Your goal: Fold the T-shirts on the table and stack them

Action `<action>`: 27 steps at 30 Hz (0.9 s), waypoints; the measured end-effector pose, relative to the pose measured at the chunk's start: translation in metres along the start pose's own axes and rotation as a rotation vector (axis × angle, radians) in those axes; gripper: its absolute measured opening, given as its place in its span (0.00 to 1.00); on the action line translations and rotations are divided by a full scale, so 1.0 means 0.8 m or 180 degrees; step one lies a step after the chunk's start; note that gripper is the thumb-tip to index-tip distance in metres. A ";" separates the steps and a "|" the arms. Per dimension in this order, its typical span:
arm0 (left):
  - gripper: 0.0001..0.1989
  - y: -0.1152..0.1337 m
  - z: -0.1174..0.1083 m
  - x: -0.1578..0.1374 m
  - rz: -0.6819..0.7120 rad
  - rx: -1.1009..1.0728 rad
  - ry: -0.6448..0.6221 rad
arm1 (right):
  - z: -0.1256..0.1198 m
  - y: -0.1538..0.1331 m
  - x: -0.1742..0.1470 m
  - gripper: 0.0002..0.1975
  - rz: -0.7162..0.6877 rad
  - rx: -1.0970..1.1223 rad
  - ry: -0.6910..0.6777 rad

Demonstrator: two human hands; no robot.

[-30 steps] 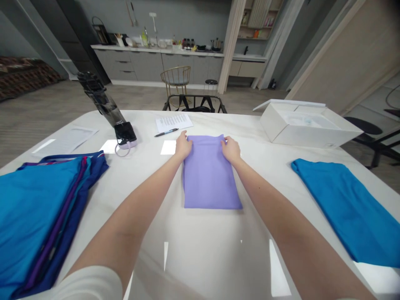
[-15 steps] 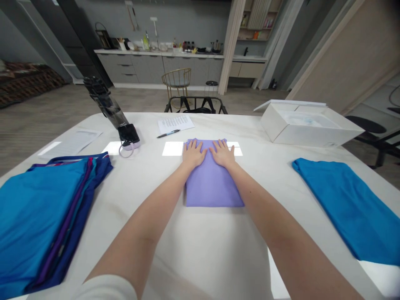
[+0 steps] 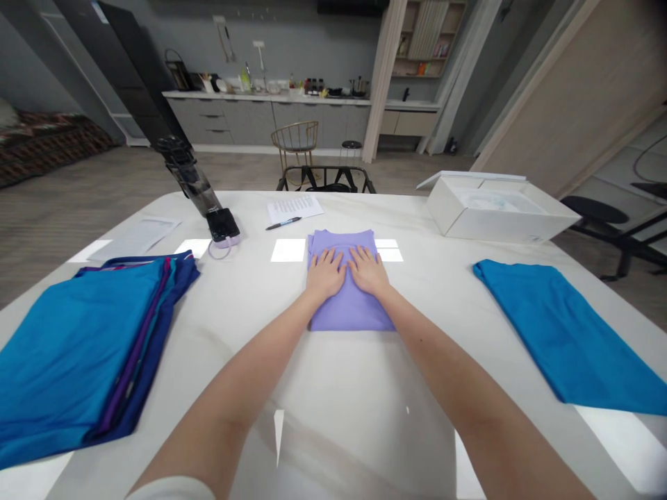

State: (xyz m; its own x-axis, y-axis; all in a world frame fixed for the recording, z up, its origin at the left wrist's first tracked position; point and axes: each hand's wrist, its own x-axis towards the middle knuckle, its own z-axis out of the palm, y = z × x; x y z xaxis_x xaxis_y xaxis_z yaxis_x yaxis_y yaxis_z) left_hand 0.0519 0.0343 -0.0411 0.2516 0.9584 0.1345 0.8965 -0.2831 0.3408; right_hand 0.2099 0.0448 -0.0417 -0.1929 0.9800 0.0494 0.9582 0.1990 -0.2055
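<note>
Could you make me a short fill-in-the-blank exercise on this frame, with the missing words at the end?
1. The left hand and the right hand both rest on the ____ folded cloth.
2. The stack of folded cloths lies on the person's ____ side of the table.
3. The lid of the white box is not closed but ____.
4. Of the two hands, ____ is touching the pen.

Missing words: purple; left; open; neither.

No word can be read, because the printed lines on the paper [image 3: 295,207] near the pen [image 3: 283,223] are too small.
</note>
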 end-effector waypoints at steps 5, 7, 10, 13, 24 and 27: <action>0.27 -0.010 -0.012 -0.021 0.0027 0.0158 0.0157 | -0.012 0.014 -0.019 0.30 0.0195 -0.0127 0.0127; 0.23 -0.003 -0.015 -0.030 0.0295 0.0165 0.0156 | -0.014 0.007 -0.027 0.28 -0.0045 -0.0233 0.0233; 0.23 0.014 -0.012 -0.042 0.0421 -0.0029 -0.0035 | -0.009 -0.011 -0.043 0.28 -0.0227 -0.0153 0.0133; 0.24 0.030 -0.002 -0.056 0.0117 -0.0164 0.0056 | -0.001 -0.025 -0.063 0.28 0.0007 0.0012 0.0174; 0.31 0.007 -0.025 -0.128 0.0520 0.0170 -0.0189 | -0.016 -0.002 -0.123 0.31 -0.0081 -0.0173 0.0109; 0.28 0.019 -0.025 -0.131 0.0554 0.0027 -0.0069 | -0.016 -0.020 -0.131 0.29 -0.0198 -0.0110 0.0185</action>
State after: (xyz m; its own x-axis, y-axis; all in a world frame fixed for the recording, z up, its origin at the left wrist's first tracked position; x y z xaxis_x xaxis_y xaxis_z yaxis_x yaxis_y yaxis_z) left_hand 0.0317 -0.0713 -0.0314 0.4110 0.8955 0.1708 0.8417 -0.4447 0.3062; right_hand 0.2175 -0.0610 -0.0310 -0.2406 0.9634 0.1179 0.9517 0.2580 -0.1665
